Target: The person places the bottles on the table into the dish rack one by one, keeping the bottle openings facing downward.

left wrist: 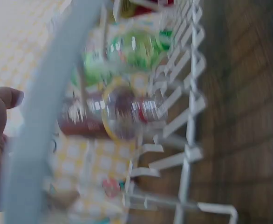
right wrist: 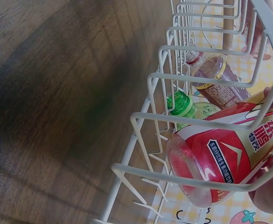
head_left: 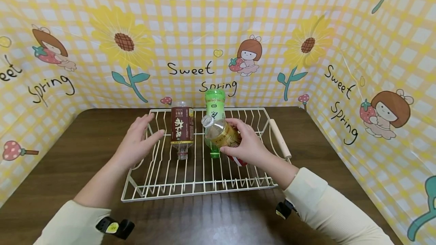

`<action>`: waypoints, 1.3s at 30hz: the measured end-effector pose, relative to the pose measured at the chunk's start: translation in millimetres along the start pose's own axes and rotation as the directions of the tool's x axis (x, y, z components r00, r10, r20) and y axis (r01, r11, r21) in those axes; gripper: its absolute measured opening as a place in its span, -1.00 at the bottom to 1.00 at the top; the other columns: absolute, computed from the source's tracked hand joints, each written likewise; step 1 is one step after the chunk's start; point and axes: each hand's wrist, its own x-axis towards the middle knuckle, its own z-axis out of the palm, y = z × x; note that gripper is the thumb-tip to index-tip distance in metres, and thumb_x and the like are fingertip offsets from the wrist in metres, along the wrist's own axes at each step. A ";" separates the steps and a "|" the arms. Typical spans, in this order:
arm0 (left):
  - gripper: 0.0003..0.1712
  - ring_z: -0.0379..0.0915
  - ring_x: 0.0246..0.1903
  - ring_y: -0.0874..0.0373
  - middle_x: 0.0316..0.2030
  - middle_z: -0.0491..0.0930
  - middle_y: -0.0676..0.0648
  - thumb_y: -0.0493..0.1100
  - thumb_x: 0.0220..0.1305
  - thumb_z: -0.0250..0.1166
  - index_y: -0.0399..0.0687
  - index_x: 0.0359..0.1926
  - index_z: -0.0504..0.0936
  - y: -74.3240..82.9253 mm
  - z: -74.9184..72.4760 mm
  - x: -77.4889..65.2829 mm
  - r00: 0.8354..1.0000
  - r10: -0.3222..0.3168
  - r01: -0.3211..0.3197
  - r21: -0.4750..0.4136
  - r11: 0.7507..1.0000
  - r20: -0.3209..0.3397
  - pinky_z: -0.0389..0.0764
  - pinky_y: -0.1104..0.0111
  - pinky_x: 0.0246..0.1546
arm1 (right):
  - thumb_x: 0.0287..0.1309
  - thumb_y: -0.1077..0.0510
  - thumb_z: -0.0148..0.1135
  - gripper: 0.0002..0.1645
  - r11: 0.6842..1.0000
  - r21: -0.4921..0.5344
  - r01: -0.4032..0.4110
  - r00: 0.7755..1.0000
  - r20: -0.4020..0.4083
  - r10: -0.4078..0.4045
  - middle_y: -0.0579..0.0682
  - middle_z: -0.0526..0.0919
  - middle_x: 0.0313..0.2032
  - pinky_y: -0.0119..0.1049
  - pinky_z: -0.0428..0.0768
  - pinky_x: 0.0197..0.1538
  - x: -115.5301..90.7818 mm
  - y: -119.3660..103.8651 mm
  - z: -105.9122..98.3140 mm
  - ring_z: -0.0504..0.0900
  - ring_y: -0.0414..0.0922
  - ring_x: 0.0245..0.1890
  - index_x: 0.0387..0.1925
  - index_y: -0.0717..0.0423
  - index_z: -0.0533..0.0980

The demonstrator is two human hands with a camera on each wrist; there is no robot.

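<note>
My right hand [head_left: 250, 143] grips a clear plastic drink bottle with a gold and red label [head_left: 225, 133], its neck tilted up and leftward over the rack. Behind it, partly covered, a green bottle [head_left: 215, 103] stands neck down in the white wire dish rack [head_left: 194, 190]. To its left, a clear bottle with a dark maroon label [head_left: 180, 126] also stands neck down among the wires. My left hand [head_left: 136, 143] is at the rack's left side, fingers extended and holding nothing. Close up in the right wrist view, the held bottle's red label [right wrist: 220, 154] shows behind the wires.
A wooden handle [head_left: 280, 138] sits on the rack's right side. The rack stands on a dark wooden table [head_left: 218, 222], with a yellow checked cloth [head_left: 190, 22] hanging behind and along both sides.
</note>
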 end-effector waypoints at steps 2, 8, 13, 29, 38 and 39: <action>-0.13 -0.40 0.51 -0.32 0.52 -0.14 -0.37 0.07 0.37 0.18 -0.23 0.51 0.05 14.3 4.2 1.4 0.999 0.051 -0.051 -0.023 0.998 0.010 -0.22 -0.33 0.40 | -0.14 0.15 0.56 -0.05 1.000 -0.005 0.003 1.000 0.001 -0.003 0.03 0.55 0.08 -0.20 0.61 -0.06 -0.1 -1.0 0.1 0.54 -0.03 0.00 0.32 0.02 0.32; -0.11 -0.15 0.48 -0.33 0.51 -0.08 -0.32 -0.01 0.26 0.32 -0.17 0.49 0.14 40.4 23.9 10.3 0.985 0.159 -0.155 -0.061 0.986 0.062 -0.01 -0.31 0.37 | -0.13 0.05 0.56 -0.03 0.996 -0.087 -0.013 1.000 0.008 0.014 0.04 0.50 0.16 -0.06 0.53 0.06 -2.2 -5.4 0.9 0.42 0.04 0.18 0.36 -0.07 0.31; -0.08 0.09 0.40 -0.35 0.47 0.06 -0.30 -0.02 0.24 0.36 -0.10 0.50 0.12 49.0 41.6 19.1 0.971 0.167 -0.139 -0.171 0.975 0.168 0.25 -0.17 0.34 | -0.12 0.02 0.55 -0.03 0.991 -0.132 -0.012 1.000 0.019 0.015 0.02 0.46 0.25 0.02 0.49 0.13 -3.5 -7.3 1.7 0.37 0.05 0.26 0.37 -0.12 0.32; -0.07 0.49 0.13 -0.13 0.25 0.48 -0.22 0.04 0.10 0.46 -0.09 0.43 0.27 52.0 66.9 37.5 0.957 0.147 -0.121 -0.119 0.986 0.250 0.47 -0.03 0.18 | -0.09 -0.01 0.52 -0.06 0.977 -0.189 0.099 0.991 0.110 -0.079 -0.02 0.47 0.27 0.02 0.44 0.19 -6.3 -7.8 6.2 0.37 0.02 0.23 0.37 -0.15 0.34; -0.16 0.49 0.10 -0.09 0.21 0.49 -0.19 0.02 0.04 0.50 -0.07 0.33 0.41 50.7 70.0 36.0 0.942 0.182 -0.152 -0.125 0.980 0.281 0.49 0.01 0.15 | -0.12 -0.01 0.51 -0.08 0.962 -0.219 0.164 0.982 0.132 -0.137 -0.01 0.51 0.26 0.03 0.38 0.27 -6.9 -5.7 6.2 0.38 0.02 0.23 0.35 -0.10 0.37; -0.16 0.49 0.09 -0.08 0.20 0.50 -0.20 0.02 0.04 0.50 -0.07 0.33 0.41 50.5 70.1 35.9 0.941 0.186 -0.158 -0.120 0.980 0.282 0.50 0.01 0.14 | -0.12 -0.01 0.51 -0.08 0.960 -0.221 0.170 0.981 0.133 -0.143 -0.01 0.51 0.25 0.02 0.37 0.27 -6.8 -5.3 6.3 0.39 0.01 0.22 0.35 -0.10 0.37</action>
